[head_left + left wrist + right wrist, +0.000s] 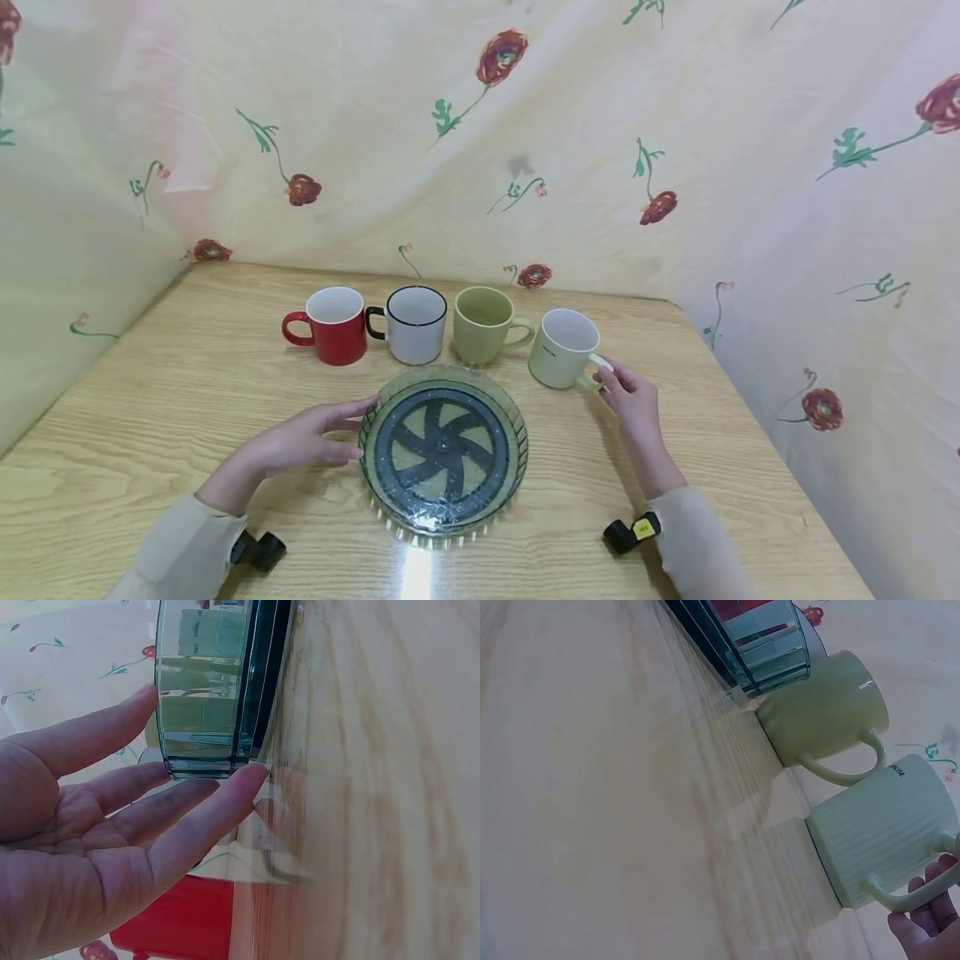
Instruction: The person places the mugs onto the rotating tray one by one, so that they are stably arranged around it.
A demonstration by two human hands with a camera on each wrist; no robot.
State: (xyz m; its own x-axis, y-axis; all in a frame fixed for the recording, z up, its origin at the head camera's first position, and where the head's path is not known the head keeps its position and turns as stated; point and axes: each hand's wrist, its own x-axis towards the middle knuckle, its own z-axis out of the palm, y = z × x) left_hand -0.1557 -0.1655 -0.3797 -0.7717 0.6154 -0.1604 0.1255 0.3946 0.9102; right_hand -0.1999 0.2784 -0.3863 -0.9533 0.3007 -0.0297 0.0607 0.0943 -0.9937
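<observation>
The left hand (pixel 300 442) lies open on the table (pixel 150 392), fingers straight, their tips touching the left rim of the glass plate (pixel 442 454); the left wrist view shows a fingertip (pixel 251 776) against the plate's ribbed wall (pixel 202 690), nothing grasped. The plate sits flat, just right of that hand, with a dark pinwheel pattern at its centre.

The right hand (pixel 633 400) pinches the handle of the pale mug (pixel 562 348), which stands upright just left of it; in the right wrist view the fingers (pixel 930 915) curl at the handle of this ribbed mug (pixel 885 832).

Beyond the left hand, past the plate, three more mugs stand in a row: red mug (pixel 333 325), white mug (pixel 415 323) with a black rim and handle, green mug (pixel 483 325). The green one stands next to the pale one, apart from it.

The table is light wood with a plain grain and a glare spot at the near edge. A cream cloth (pixel 525 150) printed with red flowers on green stems hangs behind and on both sides, closing off the room.
</observation>
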